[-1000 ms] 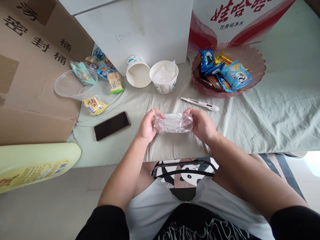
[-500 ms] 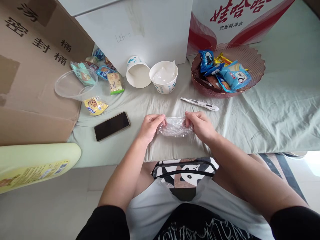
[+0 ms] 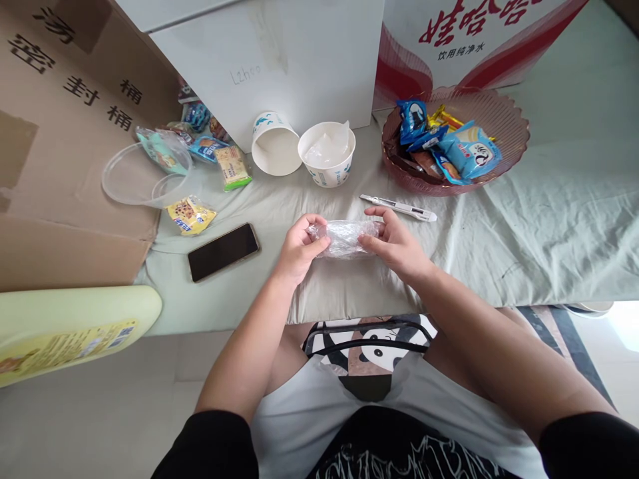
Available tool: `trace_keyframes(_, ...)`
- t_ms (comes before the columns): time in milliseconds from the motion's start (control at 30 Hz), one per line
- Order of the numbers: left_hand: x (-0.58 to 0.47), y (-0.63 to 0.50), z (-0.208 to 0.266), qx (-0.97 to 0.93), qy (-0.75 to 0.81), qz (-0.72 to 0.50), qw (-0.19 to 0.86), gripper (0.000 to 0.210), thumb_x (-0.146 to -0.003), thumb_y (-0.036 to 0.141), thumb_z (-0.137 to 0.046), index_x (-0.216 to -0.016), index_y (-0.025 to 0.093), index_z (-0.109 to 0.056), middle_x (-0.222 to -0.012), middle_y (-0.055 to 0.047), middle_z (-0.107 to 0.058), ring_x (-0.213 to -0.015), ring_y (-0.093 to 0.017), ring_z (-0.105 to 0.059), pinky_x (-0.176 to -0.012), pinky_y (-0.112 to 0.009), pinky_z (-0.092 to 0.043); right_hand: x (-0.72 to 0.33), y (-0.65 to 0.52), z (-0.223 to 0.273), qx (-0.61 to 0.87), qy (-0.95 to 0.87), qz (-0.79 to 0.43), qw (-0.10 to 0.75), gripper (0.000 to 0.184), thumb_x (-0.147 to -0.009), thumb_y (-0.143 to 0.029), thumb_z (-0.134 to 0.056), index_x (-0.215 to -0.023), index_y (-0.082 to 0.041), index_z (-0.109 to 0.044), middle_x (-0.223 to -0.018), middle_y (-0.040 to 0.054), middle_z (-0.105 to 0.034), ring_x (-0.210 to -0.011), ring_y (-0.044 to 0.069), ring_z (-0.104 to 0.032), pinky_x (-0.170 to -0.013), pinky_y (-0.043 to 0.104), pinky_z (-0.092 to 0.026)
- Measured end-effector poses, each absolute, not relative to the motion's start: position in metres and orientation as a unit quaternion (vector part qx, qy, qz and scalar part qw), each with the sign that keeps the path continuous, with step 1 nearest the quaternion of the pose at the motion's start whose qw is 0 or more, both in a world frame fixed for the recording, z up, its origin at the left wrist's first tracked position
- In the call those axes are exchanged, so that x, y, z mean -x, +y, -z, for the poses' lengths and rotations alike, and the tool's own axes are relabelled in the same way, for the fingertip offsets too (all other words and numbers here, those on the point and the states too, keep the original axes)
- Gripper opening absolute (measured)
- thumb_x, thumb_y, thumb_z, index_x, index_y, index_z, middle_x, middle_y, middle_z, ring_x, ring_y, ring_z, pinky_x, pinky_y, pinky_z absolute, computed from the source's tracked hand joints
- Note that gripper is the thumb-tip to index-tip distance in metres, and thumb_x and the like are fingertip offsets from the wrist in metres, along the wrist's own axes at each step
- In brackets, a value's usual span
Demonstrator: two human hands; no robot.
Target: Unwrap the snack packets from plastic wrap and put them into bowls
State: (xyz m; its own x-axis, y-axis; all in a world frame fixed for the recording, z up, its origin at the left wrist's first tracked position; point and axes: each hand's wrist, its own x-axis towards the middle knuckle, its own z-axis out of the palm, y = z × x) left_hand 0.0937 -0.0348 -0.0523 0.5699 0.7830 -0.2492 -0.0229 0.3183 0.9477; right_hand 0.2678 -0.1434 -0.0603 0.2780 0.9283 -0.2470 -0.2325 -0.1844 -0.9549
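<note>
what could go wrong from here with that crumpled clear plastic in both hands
The clear plastic is thin and held at its ends by the left hand and right hand, so it might tear or slip. The white cutter-like tool lies just beyond the right hand, which might knock it.

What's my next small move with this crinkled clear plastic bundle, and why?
Perhaps roll the crinkled clear plastic bundle slightly to check its other side: no loose edge stands out here, and your left hand and right hand hold its opposite ends.
</note>
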Motion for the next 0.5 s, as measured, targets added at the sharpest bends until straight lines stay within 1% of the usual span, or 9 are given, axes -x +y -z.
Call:
trace_keyframes(67, -0.0947, -0.0343, 0.0527, -0.515, 0.369, -0.303, 0.712, 0.044, -0.059, 0.024, -0.086, -0.093, 0.022, -0.058, -0.074, 0.006, -0.058, -0.058, -0.008, -0.055, -0.052, -0.019, -0.047, -0.2676, -0.1428, 0.058, 0.557, -0.303, -0.531, 0.563, 0.063, -0.072, -0.038, -0.078, -0.124, -0.025, -0.044, -0.08, -0.0056, -0.06, -0.067, 0.014, -0.055, -0.064, 0.031, -0.042)
trace_keyframes(167, -0.0956, -0.0337, 0.0539, -0.514, 0.369, -0.332, 0.7, 0.051, -0.057, 0.022, -0.086, -0.098, 0.024, -0.057, -0.084, 0.005, -0.06, -0.064, -0.008, -0.059, -0.054, -0.019, -0.047, -0.2675, -0.1415, 0.0559, 0.55, -0.304, -0.534, 0.566, 0.062, -0.07, -0.036, -0.079, -0.121, -0.024, -0.045, -0.077, -0.0065, -0.059, -0.065, 0.013, -0.053, -0.062, 0.03, -0.041)
trace_keyframes(267, -0.0954, -0.033, 0.0561, -0.515, 0.367, -0.326, 0.703, 0.057, -0.059, 0.024, -0.087, -0.106, 0.026, -0.055, -0.084, 0.005, -0.062, -0.065, -0.009, -0.06, -0.056, -0.02, -0.048, -0.2679, -0.1404, 0.0573, 0.558, -0.302, -0.522, 0.57, 0.06, -0.07, -0.035, -0.078, -0.12, -0.024, -0.047, -0.073, -0.0075, -0.058, -0.062, 0.012, -0.051, -0.059, 0.029, -0.04)
trace_keyframes(367, -0.0951, -0.0322, 0.0573, -0.517, 0.367, -0.325, 0.702, 0.058, -0.059, 0.024, -0.088, -0.107, 0.025, -0.055, -0.083, 0.005, -0.064, -0.065, -0.009, -0.06, -0.059, -0.021, -0.049, -0.2688, -0.14, 0.0596, 0.573, -0.299, -0.513, 0.565, 0.057, -0.069, -0.036, -0.079, -0.117, -0.024, -0.051, -0.072, -0.007, -0.059, -0.061, 0.013, -0.052, -0.058, 0.029, -0.039)
trace_keyframes(433, -0.0951, -0.0321, 0.0568, -0.518, 0.368, -0.329, 0.698, 0.055, -0.059, 0.022, -0.087, -0.104, 0.025, -0.056, -0.082, 0.005, -0.064, -0.066, -0.009, -0.059, -0.06, -0.021, -0.048, -0.2696, -0.1403, 0.0598, 0.58, -0.303, -0.514, 0.554, 0.048, -0.069, -0.037, -0.08, -0.107, -0.023, -0.055, -0.072, -0.005, -0.06, -0.063, 0.014, -0.054, -0.059, 0.029, -0.04)
trace_keyframes(500, -0.0954, -0.0323, 0.0553, -0.516, 0.368, -0.332, 0.698, 0.053, -0.06, 0.021, -0.086, -0.103, 0.024, -0.057, -0.08, 0.005, -0.063, -0.067, -0.009, -0.059, -0.061, -0.021, -0.048, -0.2705, -0.1408, 0.0587, 0.58, -0.323, -0.521, 0.536, 0.037, -0.07, -0.04, -0.08, -0.092, -0.022, -0.056, -0.073, -0.0025, -0.061, -0.066, 0.014, -0.056, -0.06, 0.03, -0.041)
